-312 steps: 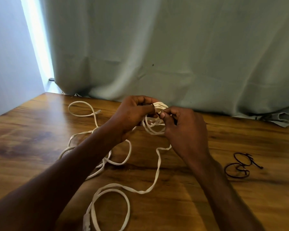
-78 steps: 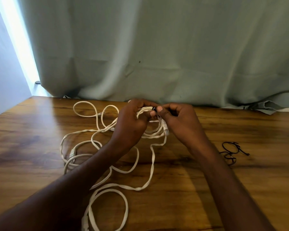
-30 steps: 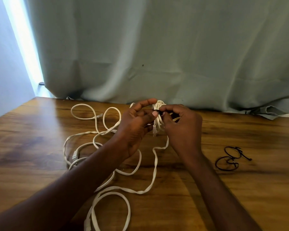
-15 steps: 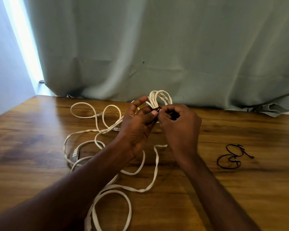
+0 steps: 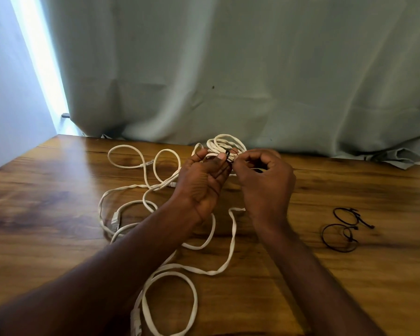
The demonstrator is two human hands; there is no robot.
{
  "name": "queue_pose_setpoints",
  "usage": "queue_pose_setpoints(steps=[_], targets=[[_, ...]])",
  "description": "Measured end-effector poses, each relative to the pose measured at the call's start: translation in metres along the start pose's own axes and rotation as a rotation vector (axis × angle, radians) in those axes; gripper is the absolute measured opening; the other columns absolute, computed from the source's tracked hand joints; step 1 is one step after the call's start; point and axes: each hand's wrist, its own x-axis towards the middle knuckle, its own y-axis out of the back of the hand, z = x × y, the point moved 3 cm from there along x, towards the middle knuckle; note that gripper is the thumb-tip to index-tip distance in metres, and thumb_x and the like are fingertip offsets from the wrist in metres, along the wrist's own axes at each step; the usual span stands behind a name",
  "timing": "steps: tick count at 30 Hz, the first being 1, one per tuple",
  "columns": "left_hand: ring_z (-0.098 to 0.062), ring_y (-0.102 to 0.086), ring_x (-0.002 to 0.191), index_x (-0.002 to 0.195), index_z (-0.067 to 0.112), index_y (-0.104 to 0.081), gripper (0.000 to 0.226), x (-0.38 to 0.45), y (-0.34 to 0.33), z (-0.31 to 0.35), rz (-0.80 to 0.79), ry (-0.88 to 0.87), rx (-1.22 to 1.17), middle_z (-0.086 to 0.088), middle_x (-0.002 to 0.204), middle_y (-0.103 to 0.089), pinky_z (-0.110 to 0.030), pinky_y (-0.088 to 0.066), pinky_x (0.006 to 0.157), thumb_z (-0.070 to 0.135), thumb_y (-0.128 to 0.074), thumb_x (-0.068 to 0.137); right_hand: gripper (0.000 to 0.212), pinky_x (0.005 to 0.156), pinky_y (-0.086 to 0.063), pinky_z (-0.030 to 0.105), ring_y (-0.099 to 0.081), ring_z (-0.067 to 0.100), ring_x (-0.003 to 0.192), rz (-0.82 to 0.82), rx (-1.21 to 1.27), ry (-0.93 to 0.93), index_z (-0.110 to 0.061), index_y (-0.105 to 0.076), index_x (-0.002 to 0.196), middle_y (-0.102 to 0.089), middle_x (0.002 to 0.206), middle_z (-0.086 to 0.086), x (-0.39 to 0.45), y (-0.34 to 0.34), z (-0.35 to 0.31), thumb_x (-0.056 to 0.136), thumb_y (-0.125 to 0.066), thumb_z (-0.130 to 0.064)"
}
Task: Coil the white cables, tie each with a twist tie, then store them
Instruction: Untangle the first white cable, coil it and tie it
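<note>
While the left hand (image 5: pixel 201 183) held the small coil (image 5: pixel 224 145) up, the right hand (image 5: pixel 264 180) pinched the black tie (image 5: pixel 227 155) between them, both equally near.

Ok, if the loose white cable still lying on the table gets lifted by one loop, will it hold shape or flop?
The loose white cable will probably flop: it lies in slack, uneven loops on the table. It looks flat and light, so one loop should lift easily but drag the rest. Its strands cross, so it may snag.
</note>
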Motion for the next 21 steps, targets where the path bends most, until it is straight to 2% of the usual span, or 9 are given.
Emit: queue_pose_setpoints(steps=[2, 6, 10, 12, 14, 15, 17, 19, 21], targets=[[-0.035, -0.068, 0.120, 0.143, -0.006, -0.051, 0.046, 0.001, 0.000, 0.001, 0.024, 0.006, -0.022, -0.029, 0.140, -0.062, -0.041, -0.056, 0.102, -0.010, -0.057, 0.098, 0.010, 0.063, -0.048, 0.008, -0.068, 0.005, 0.075, -0.008, -0.005, -0.047, -0.017, -0.080, 0.089, -0.074, 0.086, -0.005, 0.003, 0.000, 0.001, 0.081, -0.080, -0.011], [-0.027, -0.076, 0.101, 0.126, 0.002, -0.058, 0.030, 0.005, 0.001, 0.007, 0.036, 0.006, -0.077, -0.026, 0.126, -0.070, -0.040, -0.058, 0.099, -0.011, -0.056, 0.099, 0.009, 0.065, -0.055, 0.016, -0.072, 0.009, 0.076, -0.064, 0.200, -0.215, -0.019, -0.080, 0.089, -0.077, 0.081, -0.005, 0.005, -0.002, 0.002, 0.086, -0.079, -0.010], [-0.029, -0.075, 0.102, 0.111, 0.004, -0.060, 0.022, 0.003, 0.001, 0.012, 0.021, -0.009, -0.088, -0.028, 0.127, -0.070, -0.045, -0.059, 0.102, -0.013, -0.054, 0.098, 0.006, 0.069, -0.056, 0.018, -0.072, 0.010, 0.077, -0.224, 0.131, 0.000, -0.012, -0.080, 0.093, -0.077, 0.084, -0.003, -0.004, -0.008, -0.003, 0.088, -0.079, -0.009], [-0.028, -0.072, 0.104, 0.107, 0.007, -0.057, 0.023, -0.001, 0.000, 0.013, 0.038, 0.005, -0.115, -0.029, 0.135, -0.066, -0.031, -0.065, 0.075, -0.014, -0.053, 0.099, 0.007, 0.068, -0.055, 0.016, -0.072, 0.009, 0.077, -0.268, 0.123, 0.049, -0.010, -0.080, 0.094, -0.077, 0.085, -0.004, -0.008, -0.010, -0.004, 0.088, -0.079, -0.007], [-0.026, -0.070, 0.103, 0.120, 0.007, -0.053, 0.029, -0.004, 0.000, 0.014, 0.047, 0.014, -0.142, -0.027, 0.136, -0.065, -0.021, -0.057, 0.050, -0.014, -0.051, 0.100, 0.006, 0.068, -0.055, 0.016, -0.072, 0.008, 0.076, -0.284, 0.165, 0.045, -0.008, -0.080, 0.093, -0.077, 0.084, -0.004, -0.009, -0.010, -0.006, 0.087, -0.079, -0.006], [-0.027, -0.070, 0.106, 0.132, 0.008, -0.049, 0.040, -0.004, 0.000, 0.013, 0.043, 0.005, -0.147, -0.027, 0.135, -0.066, -0.021, -0.057, 0.049, -0.015, -0.051, 0.100, 0.004, 0.068, -0.055, 0.017, -0.071, 0.007, 0.074, -0.290, 0.202, 0.033, -0.007, -0.080, 0.091, -0.077, 0.082, -0.005, -0.009, -0.010, -0.008, 0.087, -0.080, -0.006], [-0.028, -0.073, 0.111, 0.147, 0.009, -0.041, 0.056, -0.003, 0.001, 0.014, 0.032, -0.033, -0.142, -0.026, 0.127, -0.070, -0.030, -0.065, 0.065, -0.015, -0.054, 0.098, 0.002, 0.067, -0.055, 0.019, -0.070, 0.005, 0.070, -0.291, 0.279, -0.013, -0.004, -0.079, 0.089, -0.076, 0.077, -0.004, -0.007, -0.009, -0.010, 0.088, -0.079, -0.006], [-0.025, -0.077, 0.104, 0.144, 0.011, -0.042, 0.054, -0.003, 0.001, 0.014, 0.010, -0.066, -0.115, -0.023, 0.115, -0.075, -0.038, -0.066, 0.081, -0.014, -0.055, 0.097, 0.002, 0.069, -0.056, 0.022, -0.072, 0.009, 0.073, -0.286, 0.334, -0.082, -0.004, -0.079, 0.089, -0.077, 0.079, -0.001, -0.007, -0.009, -0.010, 0.087, -0.079, -0.003], [-0.026, -0.077, 0.099, 0.136, 0.013, -0.042, 0.049, -0.004, -0.001, 0.016, -0.014, -0.089, -0.099, -0.021, 0.108, -0.077, -0.038, -0.065, 0.081, -0.013, -0.056, 0.097, 0.005, 0.072, -0.060, 0.027, -0.073, 0.016, 0.077, -0.271, 0.386, -0.183, -0.008, -0.079, 0.092, -0.079, 0.085, 0.005, -0.008, -0.010, -0.008, 0.088, -0.078, -0.005]])
